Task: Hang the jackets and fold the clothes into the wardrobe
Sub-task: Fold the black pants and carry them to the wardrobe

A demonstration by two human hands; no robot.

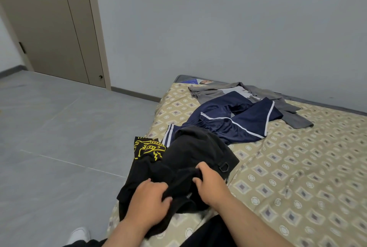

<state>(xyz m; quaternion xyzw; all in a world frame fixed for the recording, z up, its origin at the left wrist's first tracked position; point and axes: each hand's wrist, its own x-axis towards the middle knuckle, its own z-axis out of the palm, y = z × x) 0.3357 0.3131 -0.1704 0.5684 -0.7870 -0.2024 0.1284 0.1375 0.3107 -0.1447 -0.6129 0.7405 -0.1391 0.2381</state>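
Left hand [148,199] and right hand [208,184] each hold a closed grip on the black garment [198,153] on the bed [297,167]; navy track pants [228,119] lie beyond it.

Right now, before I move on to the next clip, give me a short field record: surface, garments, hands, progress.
surface: bed with patterned sheet
held: black garment, bunched at the near edge
left hand: grips the black garment
right hand: grips the black garment
others: black piece with yellow print, navy striped trousers, grey garment, all loose on the bed
progress: visible garments all unfolded, none hung
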